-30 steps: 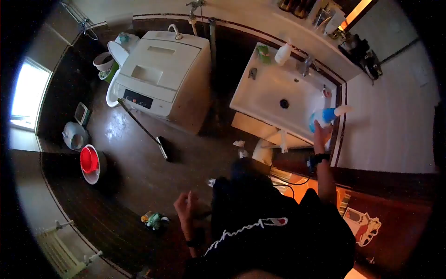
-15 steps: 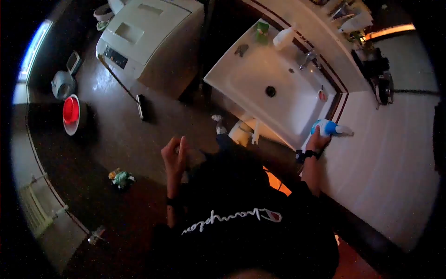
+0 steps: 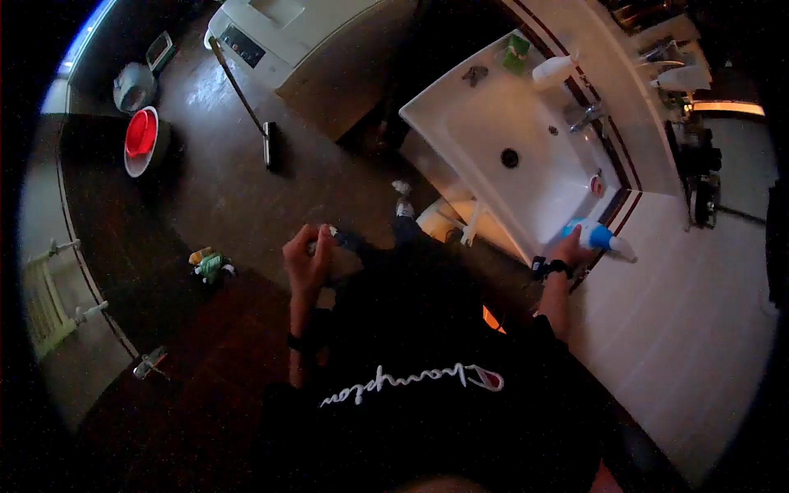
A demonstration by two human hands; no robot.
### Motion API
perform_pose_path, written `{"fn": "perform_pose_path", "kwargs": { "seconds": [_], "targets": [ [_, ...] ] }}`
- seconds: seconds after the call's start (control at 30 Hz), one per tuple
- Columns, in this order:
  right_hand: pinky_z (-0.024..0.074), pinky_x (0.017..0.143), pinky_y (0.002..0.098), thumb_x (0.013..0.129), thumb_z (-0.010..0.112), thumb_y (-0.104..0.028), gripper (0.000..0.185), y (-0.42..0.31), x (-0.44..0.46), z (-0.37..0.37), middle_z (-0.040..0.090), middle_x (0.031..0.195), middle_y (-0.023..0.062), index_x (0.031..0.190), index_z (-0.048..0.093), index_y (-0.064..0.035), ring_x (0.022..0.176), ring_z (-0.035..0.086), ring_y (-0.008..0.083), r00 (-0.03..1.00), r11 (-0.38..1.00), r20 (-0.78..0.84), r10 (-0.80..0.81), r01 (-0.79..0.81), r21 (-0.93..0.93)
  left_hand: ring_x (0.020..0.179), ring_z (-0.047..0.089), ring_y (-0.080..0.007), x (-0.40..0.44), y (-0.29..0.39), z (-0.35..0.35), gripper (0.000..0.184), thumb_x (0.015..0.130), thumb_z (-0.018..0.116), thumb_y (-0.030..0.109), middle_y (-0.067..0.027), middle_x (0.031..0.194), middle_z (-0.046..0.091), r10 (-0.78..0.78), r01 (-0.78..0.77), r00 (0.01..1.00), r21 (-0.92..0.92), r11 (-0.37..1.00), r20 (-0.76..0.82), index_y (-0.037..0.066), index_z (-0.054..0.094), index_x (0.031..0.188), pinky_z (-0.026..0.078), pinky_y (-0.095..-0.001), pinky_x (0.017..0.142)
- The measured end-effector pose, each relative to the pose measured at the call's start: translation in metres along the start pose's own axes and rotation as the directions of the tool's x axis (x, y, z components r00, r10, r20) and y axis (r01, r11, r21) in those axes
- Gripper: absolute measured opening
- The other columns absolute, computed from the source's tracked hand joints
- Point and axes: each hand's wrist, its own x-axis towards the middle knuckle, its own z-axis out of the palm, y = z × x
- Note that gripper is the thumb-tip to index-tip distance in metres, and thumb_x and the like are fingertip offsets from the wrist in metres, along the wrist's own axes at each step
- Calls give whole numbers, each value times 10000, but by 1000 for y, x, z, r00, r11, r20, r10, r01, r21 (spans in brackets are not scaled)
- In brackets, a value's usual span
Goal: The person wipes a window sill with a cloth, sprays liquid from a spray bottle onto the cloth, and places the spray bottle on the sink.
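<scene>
My right hand (image 3: 567,250) is wrapped round a blue and white bottle (image 3: 593,236) at the near right corner of the white sink (image 3: 460,123). The bottle lies tilted, its pale top pointing right. My left hand (image 3: 307,256) is raised in front of my body, above the dark floor, with its fingers curled and the thumb near the fingertips. Whether anything is between them cannot be made out. On the sink's far edge stand a white bottle (image 3: 552,72) and a green packet (image 3: 516,53), close to the metal faucet (image 3: 586,115).
A washing machine (image 3: 308,33) stands at the top, with a floor squeegee (image 3: 267,146) in front of it. A red basin (image 3: 141,134) sits in a white tub at the left. A small green and yellow bundle (image 3: 211,266) lies on the floor. Bottles crowd the upper right shelf.
The view has turned and shifted, so the washing machine is now cut off at the top. My right hand still grips the blue bottle, now more tilted. My left hand's fingers are more curled.
</scene>
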Motion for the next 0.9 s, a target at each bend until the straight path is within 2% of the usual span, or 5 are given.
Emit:
{"fn": "perform_pose_path", "kwargs": {
  "seconds": [0.17, 0.5, 0.63, 0.83, 0.9],
  "targets": [
    [437, 951, 426, 766, 757, -261, 744, 36, 45, 0, 494, 1283, 238, 1316, 358, 42, 1137, 530, 352, 999, 896, -43, -1, -18, -444, 595, 543, -86, -5, 1, 0, 231, 880, 604, 166, -55, 634, 613, -137, 136, 988, 22, 990, 68, 3, 604, 717, 411, -241, 545],
    [401, 978, 436, 750, 758, -319, 777, 22, 21, -11, 517, 1252, 235, 1294, 368, 77, 1140, 518, 339, 979, 1000, 202, -25, 22, 18, 589, 513, -76, 11, 9, 26, 241, 889, 604, 156, -56, 598, 572, -43, 66, 976, -101, 993, 215, 0, 599, 705, 407, -250, 549],
    [418, 961, 428, 746, 767, -259, 729, 36, 33, -6, 512, 1256, 220, 1269, 395, 87, 1131, 523, 325, 998, 878, -38, -52, 27, -478, 605, 474, -64, 24, 5, 51, 255, 906, 587, 182, -23, 626, 557, -9, 25, 961, -54, 998, 276, 5, 587, 721, 380, -242, 543],
    [404, 984, 402, 804, 681, -185, 569, 0, -44, -36, 471, 1276, 215, 1233, 420, 83, 1157, 493, 332, 967, 974, 147, -209, 219, -52, 683, 485, -81, 51, 9, 102, 287, 937, 533, 290, 10, 737, 571, -156, 341, 873, -349, 873, 462, 50, 586, 789, 381, -230, 584],
    [398, 978, 405, 850, 648, -253, 533, -9, -88, -48, 409, 1339, 174, 1255, 429, 15, 1169, 466, 294, 808, 917, 447, -383, 391, 80, 966, 590, -226, 53, 14, 112, 517, 927, 475, 467, -98, 1100, 603, -295, 677, 630, -322, 662, 718, 51, 522, 1231, 467, -325, 812]
  ]
}}
